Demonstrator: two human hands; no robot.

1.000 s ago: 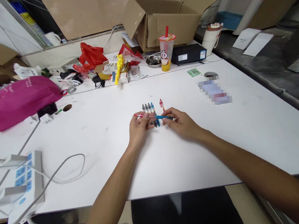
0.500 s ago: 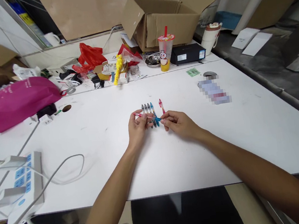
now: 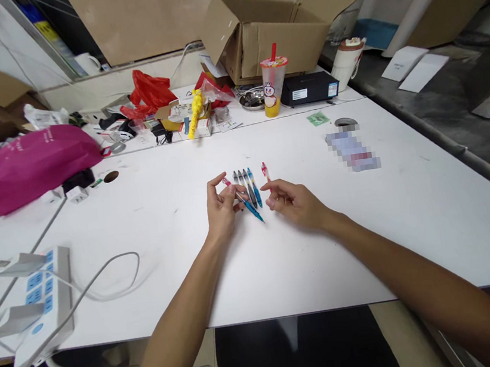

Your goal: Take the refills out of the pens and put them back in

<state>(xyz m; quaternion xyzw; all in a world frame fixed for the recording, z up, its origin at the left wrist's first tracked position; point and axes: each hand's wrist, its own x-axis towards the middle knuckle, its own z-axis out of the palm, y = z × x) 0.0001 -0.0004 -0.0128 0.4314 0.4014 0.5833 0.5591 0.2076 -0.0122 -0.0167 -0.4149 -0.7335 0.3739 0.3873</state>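
My left hand (image 3: pixel 220 212) pinches a click pen (image 3: pixel 252 209) with a pink-red top end and a blue grip, its tip slanting down to the right. Just right of that tip, my right hand (image 3: pixel 295 202) has its thumb and index finger apart and nothing between them. Beyond the hands lie several pens side by side: dark grey ones (image 3: pixel 247 178) and a blue one (image 3: pixel 254 187) at the right end. A pink-red pen (image 3: pixel 265 172) lies apart from that row, its lower part hidden behind my right fingers.
On the white table (image 3: pixel 170 271), a power strip (image 3: pixel 46 300) with a looping cable stands at left, near a magenta bag (image 3: pixel 39 165). Clutter lines the back, with a drink cup (image 3: pixel 275 86) and a cardboard box (image 3: pixel 280 40). A blurred-out flat item (image 3: pixel 351 150) lies at right.
My right hand has let go of the pen's blue end, and its fingers have parted. In my left hand the pen has swung so its blue end points lower, toward me.
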